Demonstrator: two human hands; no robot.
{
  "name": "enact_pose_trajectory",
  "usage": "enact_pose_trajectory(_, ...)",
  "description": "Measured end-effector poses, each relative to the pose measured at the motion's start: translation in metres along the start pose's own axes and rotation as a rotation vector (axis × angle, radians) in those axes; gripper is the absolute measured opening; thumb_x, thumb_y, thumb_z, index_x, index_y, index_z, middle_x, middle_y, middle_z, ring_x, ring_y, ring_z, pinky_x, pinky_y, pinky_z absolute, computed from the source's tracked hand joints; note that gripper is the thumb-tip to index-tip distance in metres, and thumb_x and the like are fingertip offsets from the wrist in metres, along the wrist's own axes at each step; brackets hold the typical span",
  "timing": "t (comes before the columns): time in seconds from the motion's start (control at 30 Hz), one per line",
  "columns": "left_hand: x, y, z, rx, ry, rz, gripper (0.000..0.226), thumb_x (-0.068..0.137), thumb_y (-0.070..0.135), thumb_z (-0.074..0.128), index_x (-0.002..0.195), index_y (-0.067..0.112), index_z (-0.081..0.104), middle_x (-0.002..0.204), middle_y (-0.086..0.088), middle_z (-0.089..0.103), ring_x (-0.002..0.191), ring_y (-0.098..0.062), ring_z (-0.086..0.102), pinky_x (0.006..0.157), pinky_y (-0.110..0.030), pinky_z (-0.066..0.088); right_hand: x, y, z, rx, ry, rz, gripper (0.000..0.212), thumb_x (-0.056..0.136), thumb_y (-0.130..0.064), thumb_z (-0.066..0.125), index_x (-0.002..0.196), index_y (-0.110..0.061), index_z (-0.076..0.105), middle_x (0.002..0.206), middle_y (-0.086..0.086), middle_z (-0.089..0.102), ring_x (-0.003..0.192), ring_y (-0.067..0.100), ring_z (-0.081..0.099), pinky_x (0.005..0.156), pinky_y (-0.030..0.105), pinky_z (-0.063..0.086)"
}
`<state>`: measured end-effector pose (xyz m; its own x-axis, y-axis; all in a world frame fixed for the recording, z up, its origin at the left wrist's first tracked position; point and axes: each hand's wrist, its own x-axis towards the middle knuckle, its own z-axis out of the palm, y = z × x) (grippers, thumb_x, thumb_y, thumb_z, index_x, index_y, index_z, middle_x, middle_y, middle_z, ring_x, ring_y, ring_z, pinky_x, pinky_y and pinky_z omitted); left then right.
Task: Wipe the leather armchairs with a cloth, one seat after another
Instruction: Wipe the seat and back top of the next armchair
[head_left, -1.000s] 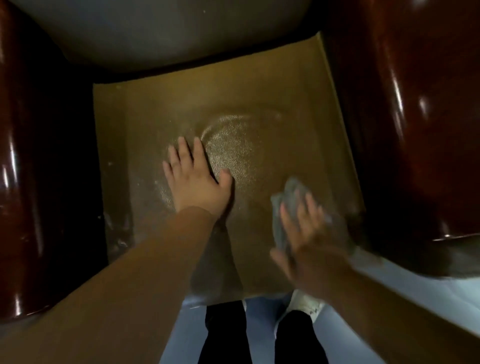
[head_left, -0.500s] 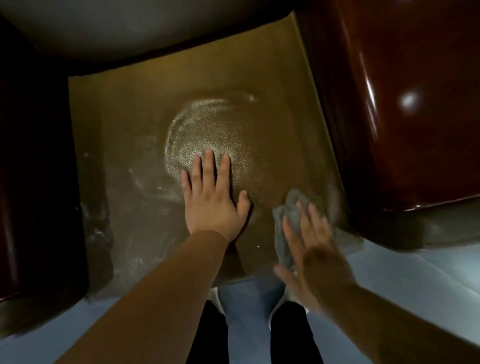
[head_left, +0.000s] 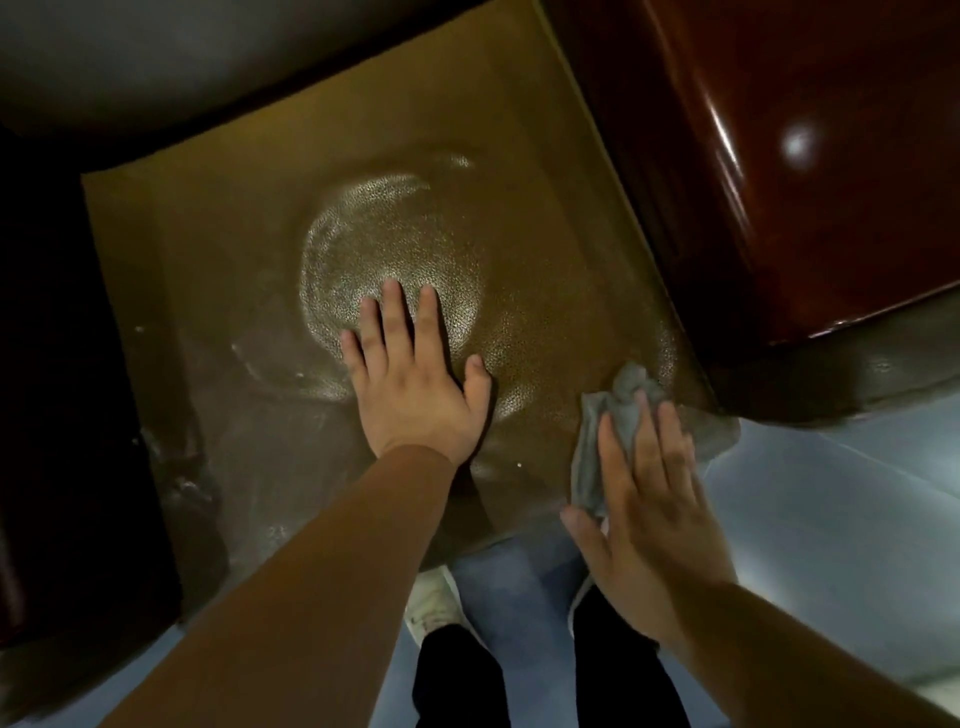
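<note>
Armchair seat (head_left: 249, 270) under wiping, near right corner.
Left hand (head_left: 415, 384) is laid flat, fingers straight, mid-seat. Grey cloth (head_left: 618, 421) is pressed down by the right hand (head_left: 649, 499), fingers extended, at the seat's front edge.

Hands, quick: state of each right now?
Left hand: open, flat on the seat cushion, holding nothing.
Right hand: open, straight fingers pressing the grey cloth at the cushion's front corner.
</note>
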<state>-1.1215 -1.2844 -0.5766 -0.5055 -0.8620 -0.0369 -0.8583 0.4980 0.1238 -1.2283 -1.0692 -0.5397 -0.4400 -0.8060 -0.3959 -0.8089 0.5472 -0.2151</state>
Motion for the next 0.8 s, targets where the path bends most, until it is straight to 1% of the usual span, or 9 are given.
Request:
enact_pose_trajectory(0.17, -0.001, -0.003, 0.006, 0.008, 0.0, -0.013, 0.081, 0.095, 0.056, 0.039, 0.166, 0.021, 0.026, 0.175, -0.013, 0.016, 0.161, -0.036, 0.009, 0.13, -0.057, 0.004, 0.083, 0.017, -0.019, -0.052, 0.091, 0.079, 0.093, 0.098, -0.072, 0.007, 0.164, -0.007, 0.015, 0.169, 0.027, 0.008, 0.158, 0.04, 0.003, 0.126, 0.056, 0.018)
enact_pose_trajectory(0.23, -0.002, -0.003, 0.005, 0.005, 0.007, -0.008, 0.079, 0.095, 0.056, 0.039, 0.166, 0.021, 0.027, 0.175, -0.012, 0.016, 0.161, -0.035, 0.01, 0.13, -0.056, 0.004, 0.089, 0.006, -0.017, -0.04, 0.106, 0.157, 0.092, 0.099, -0.072, 0.005, 0.165, -0.007, 0.011, 0.17, 0.027, 0.006, 0.159, 0.039, 0.001, 0.128, 0.054, 0.012)
enact_pose_trajectory(0.3, -0.003, -0.003, 0.0, -0.008, -0.009, 0.003, 0.079, 0.096, 0.055, 0.038, 0.166, 0.021, 0.027, 0.175, -0.012, 0.015, 0.161, -0.035, 0.01, 0.13, -0.057, 0.004, 0.052, -0.008, -0.007, -0.039, 0.059, 0.089, 0.091, 0.099, -0.071, 0.008, 0.165, -0.008, 0.013, 0.169, 0.027, 0.009, 0.158, 0.04, 0.004, 0.128, 0.055, 0.012)
enact_pose_trajectory(0.4, -0.002, -0.005, -0.007, -0.027, -0.033, 0.02, 0.078, 0.097, 0.056, 0.038, 0.166, 0.022, 0.025, 0.175, -0.012, 0.013, 0.162, -0.034, 0.007, 0.13, -0.056, 0.004, -0.012, -0.009, -0.001, -0.074, -0.114, -0.126, 0.092, 0.095, -0.075, 0.016, 0.166, -0.017, 0.009, 0.172, 0.017, 0.0, 0.159, 0.035, -0.003, 0.127, 0.055, 0.015)
enact_pose_trajectory(0.47, -0.001, -0.006, -0.009, -0.037, -0.05, 0.018, 0.079, 0.097, 0.057, 0.036, 0.167, 0.022, 0.024, 0.176, -0.011, 0.012, 0.162, -0.033, 0.005, 0.13, -0.056, 0.004, -0.007, 0.008, -0.006, -0.116, -0.135, -0.201, 0.09, 0.096, -0.075, 0.006, 0.165, -0.017, 0.011, 0.172, 0.016, 0.004, 0.159, 0.035, 0.0, 0.126, 0.056, 0.02)
enact_pose_trajectory(0.57, -0.002, -0.007, -0.006, -0.05, -0.048, 0.018, 0.079, 0.096, 0.057, 0.036, 0.167, 0.023, 0.024, 0.176, -0.011, 0.011, 0.162, -0.032, 0.004, 0.13, -0.056, 0.003, 0.042, 0.014, -0.015, -0.028, 0.031, -0.028, 0.091, 0.098, -0.071, -0.001, 0.164, -0.011, 0.019, 0.167, 0.025, 0.019, 0.157, 0.04, 0.011, 0.126, 0.058, 0.018)
enact_pose_trajectory(0.67, -0.004, -0.007, -0.004, -0.054, -0.033, 0.021, 0.078, 0.096, 0.056, 0.036, 0.166, 0.024, 0.025, 0.176, -0.01, 0.012, 0.162, -0.032, 0.004, 0.131, -0.055, 0.002, 0.065, -0.019, -0.006, -0.018, 0.062, 0.178, 0.093, 0.096, -0.072, -0.006, 0.166, -0.012, 0.004, 0.17, 0.024, 0.004, 0.158, 0.039, -0.003, 0.128, 0.053, 0.006)
enact_pose_trajectory(0.73, -0.003, -0.009, -0.009, -0.07, -0.053, 0.036, 0.076, 0.097, 0.054, 0.036, 0.166, 0.024, 0.025, 0.176, -0.01, 0.012, 0.163, -0.032, 0.004, 0.131, -0.054, 0.002, 0.041, -0.051, 0.007, -0.083, 0.042, 0.084, 0.092, 0.096, -0.074, -0.005, 0.165, -0.014, -0.003, 0.17, 0.024, -0.002, 0.158, 0.04, -0.008, 0.127, 0.053, 0.003)
enact_pose_trajectory(0.8, -0.008, -0.019, -0.015, -0.071, -0.085, 0.109, 0.074, 0.1, 0.053, 0.035, 0.167, 0.024, 0.024, 0.176, -0.01, 0.011, 0.163, -0.031, 0.003, 0.131, -0.053, 0.003, 0.005, -0.075, 0.023, -0.149, -0.018, -0.13, 0.093, 0.095, -0.076, 0.0, 0.165, -0.014, -0.004, 0.17, 0.023, -0.006, 0.158, 0.041, -0.009, 0.126, 0.054, 0.002)
